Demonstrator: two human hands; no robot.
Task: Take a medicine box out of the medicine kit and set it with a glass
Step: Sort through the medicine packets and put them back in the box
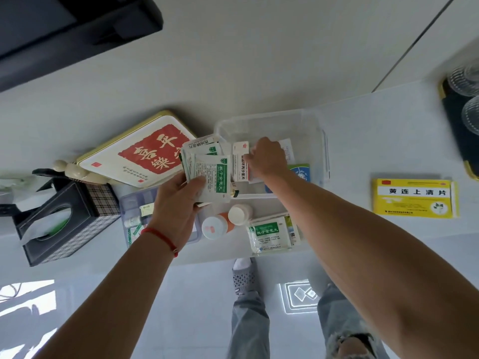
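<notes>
A pale grey worktop (pixel 259 81) fills the frame, with a glossy floor (pixel 181 307) along the bottom, where the person's legs in grey jeans and one grey slipper show. A dark bulky object sits in the upper left corner.

Near the centre stands the kit (pixel 305 125), a clear plastic tub, open at the top. Just left of it leans a cream tin (pixel 134 151) with large red characters. In the left of the frame is a black checked tissue box (pixel 64 224), with a pale phone handset just above it. A dark tray (pixel 458 130) at the right edge carries clear glasses (pixel 466 79).

A yellow box (pixel 414 198) lies flat on the worktop in the right of the frame, below the tray and well apart from the kit.

The right hand (pixel 267 159) reaches into the kit, its grip closed on a white box (pixel 239 161) with red print, held upright inside the tub against the near wall. More packets lie in the tub behind and under that hand.

The left hand (pixel 178 200), with a red cord at the wrist, has its grip closed on a fan of white-and-green sachets (pixel 207 172), held over the left edge of the kit.

Below the kit, in a shallow clear tray, two white-capped bottles (pixel 225 221) lie side by side, touching, and a sachet pack (pixel 272 234) lies just right of them. A bluish tray with small items sits partly under the left hand.
</notes>
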